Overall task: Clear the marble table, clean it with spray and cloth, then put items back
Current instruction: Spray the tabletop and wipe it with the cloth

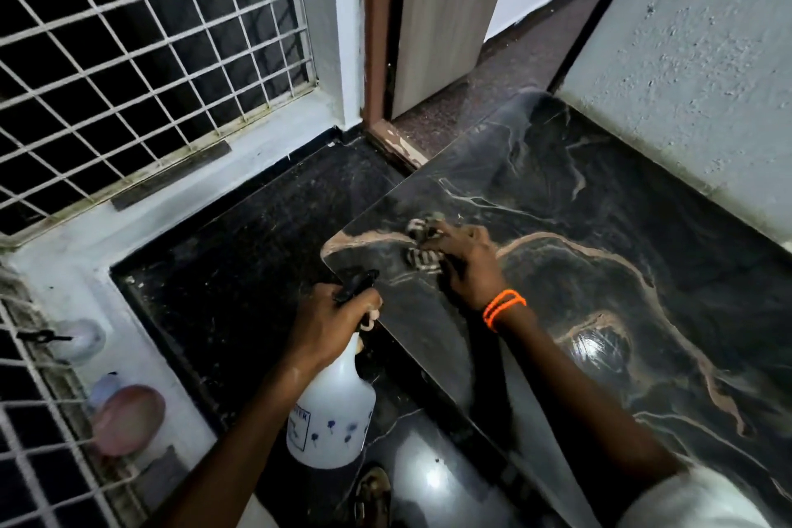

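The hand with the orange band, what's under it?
Under the right hand lies a striped cloth, pressed on the marble table. Only its edge shows; the rest is covered.

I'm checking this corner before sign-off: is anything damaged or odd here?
Yes. The door frame's base has chipped, peeling paint beside the marble table. Otherwise routine: the right hand presses a striped cloth near the table's corner, and the left hand holds the spray bottle.

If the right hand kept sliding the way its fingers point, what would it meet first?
The right hand presses a striped cloth near the corner of the dark veined marble table. Straight on lies only bare marble, then the table's edge; depth is unclear.
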